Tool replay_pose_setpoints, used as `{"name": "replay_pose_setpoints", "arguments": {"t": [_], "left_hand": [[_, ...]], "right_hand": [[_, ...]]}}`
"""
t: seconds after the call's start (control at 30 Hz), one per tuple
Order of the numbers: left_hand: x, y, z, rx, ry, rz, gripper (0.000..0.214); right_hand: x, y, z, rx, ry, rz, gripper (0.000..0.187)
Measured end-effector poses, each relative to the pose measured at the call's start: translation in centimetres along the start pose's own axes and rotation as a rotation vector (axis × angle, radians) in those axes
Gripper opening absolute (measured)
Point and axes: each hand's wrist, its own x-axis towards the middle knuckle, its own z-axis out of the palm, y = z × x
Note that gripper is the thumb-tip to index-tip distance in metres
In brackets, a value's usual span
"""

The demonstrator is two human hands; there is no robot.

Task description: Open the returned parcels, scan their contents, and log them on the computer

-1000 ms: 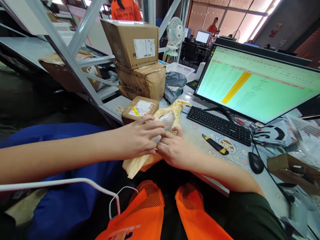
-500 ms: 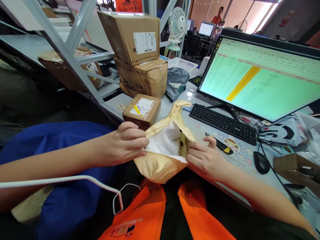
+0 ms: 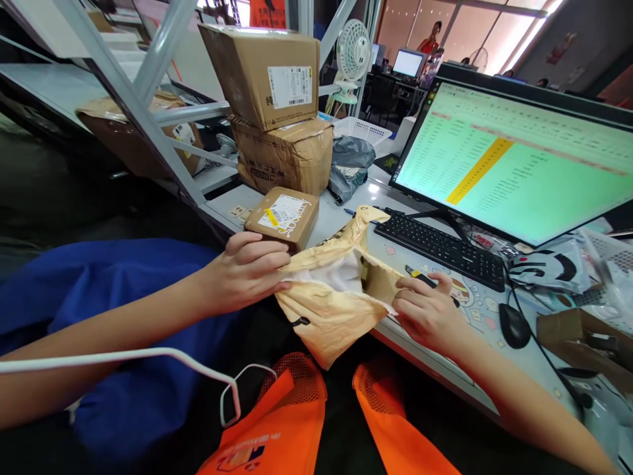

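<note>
A pale yellow plastic mailing bag (image 3: 336,315) hangs between my two hands at the desk's front edge, its mouth pulled wide. White soft material (image 3: 333,274) shows inside it; what it is I cannot make out. My left hand (image 3: 250,270) pinches the left side of the bag's opening. At the opposite corner, my right hand (image 3: 428,309) grips the rim with its fingers curled. A black and yellow utility knife (image 3: 420,276) lies on the desk just behind my right hand, partly covered by it.
Left of the bag sits a small brown box (image 3: 284,218), with two stacked cartons (image 3: 281,155) behind it. A keyboard (image 3: 445,251), a mouse (image 3: 514,325) and a monitor (image 3: 514,158) stand to the right. A white hanger-like rod (image 3: 148,355) crosses the lower left.
My right hand has moved right and the bag's mouth is stretched wider. The bag's lower part now hangs flatter, coming to a point. My left hand has shifted slightly up.
</note>
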Motion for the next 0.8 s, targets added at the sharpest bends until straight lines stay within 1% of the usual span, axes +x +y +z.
{"name": "replay_pose_setpoints", "arguments": {"t": [0.07, 0.13, 0.2, 0.23, 0.27, 0.33, 0.43, 0.5, 0.53, 0.57, 0.63, 0.7, 0.73, 0.8], "left_hand": [[0.5, 0.1, 0.8, 0.021, 0.014, -0.020, 0.002], [0.9, 0.4, 1.2, 0.011, 0.024, -0.032, 0.006], [1.3, 0.9, 1.1, -0.023, 0.008, -0.043, 0.006], [1.4, 1.2, 0.9, -0.041, 0.000, -0.046, 0.005], [1.5, 1.4, 0.7, -0.057, 0.006, -0.039, 0.007], [1.4, 1.5, 0.4, -0.073, 0.069, 0.004, 0.014], [0.8, 1.3, -0.3, -0.067, 0.197, 0.053, 0.021], [0.2, 1.3, -0.9, -0.053, 0.230, 0.048, 0.024], [-0.2, 1.3, -1.2, -0.051, 0.228, 0.039, 0.024], [-0.5, 1.4, -1.7, -0.056, 0.201, 0.016, 0.024], [-1.1, 2.0, -2.6, -0.102, 0.110, -0.088, 0.022], [-1.3, 2.7, -3.4, -0.203, 0.017, -0.228, 0.021], [-1.3, 3.0, -3.7, -0.258, -0.011, -0.286, 0.024], [-1.1, 3.6, -3.9, -0.313, -0.016, -0.355, 0.035]], "right_hand": [[2.3, -0.8, -1.5, 0.069, -0.079, -0.025, 0.021], [5.4, -1.8, -3.3, 0.156, -0.165, -0.090, 0.030], [8.8, -2.4, -4.1, 0.185, -0.244, -0.161, 0.032], [10.6, -2.6, -3.9, 0.172, -0.283, -0.199, 0.030], [12.2, -2.8, -3.3, 0.148, -0.322, -0.242, 0.028], [14.7, -3.2, -0.9, 0.086, -0.392, -0.345, 0.029], [16.6, -4.0, 3.0, 0.002, -0.441, -0.496, 0.032], [17.0, -4.7, 4.7, -0.040, -0.427, -0.587, 0.030], [17.2, -4.9, 5.0, -0.056, -0.418, -0.624, 0.026], [17.5, -5.1, 5.1, -0.066, -0.414, -0.652, 0.023], [18.2, -5.2, 4.8, -0.066, -0.430, -0.672, 0.021], [19.2, -4.8, 4.1, -0.050, -0.473, -0.641, 0.024], [19.7, -4.4, 3.8, -0.045, -0.497, -0.607, 0.025], [20.3, -3.6, 3.2, -0.050, -0.537, -0.506, 0.024]]}}
